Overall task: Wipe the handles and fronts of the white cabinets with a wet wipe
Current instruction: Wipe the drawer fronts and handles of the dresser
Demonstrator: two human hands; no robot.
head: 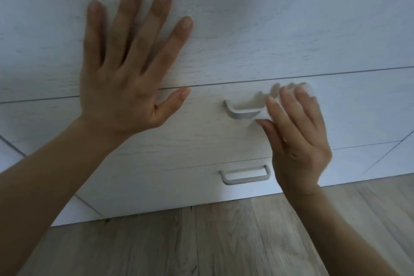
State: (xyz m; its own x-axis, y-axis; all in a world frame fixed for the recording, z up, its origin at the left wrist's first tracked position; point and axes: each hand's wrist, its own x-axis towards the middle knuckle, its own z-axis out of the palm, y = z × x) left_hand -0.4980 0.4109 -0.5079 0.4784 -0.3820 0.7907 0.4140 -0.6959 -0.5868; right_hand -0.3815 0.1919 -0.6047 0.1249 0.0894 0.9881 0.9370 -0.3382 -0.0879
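A white wood-grain cabinet (246, 29) fills the upper view, with two drawer fronts below a wide panel. My left hand (130, 69) lies flat and spread on the panel, its thumb at the seam above the upper drawer. My right hand (298, 139) holds a white wet wipe (264, 105) wrapped around the right end of the upper drawer's grey handle (239, 114). The left part of that handle shows; its right end is hidden by the wipe and fingers. The lower drawer's handle (245, 175) is bare, just left of my right wrist.
Light wood-plank floor (224, 242) runs under the cabinet's bottom edge. More white cabinet fronts (369, 119) continue to the right and at the far left, divided by thin seams.
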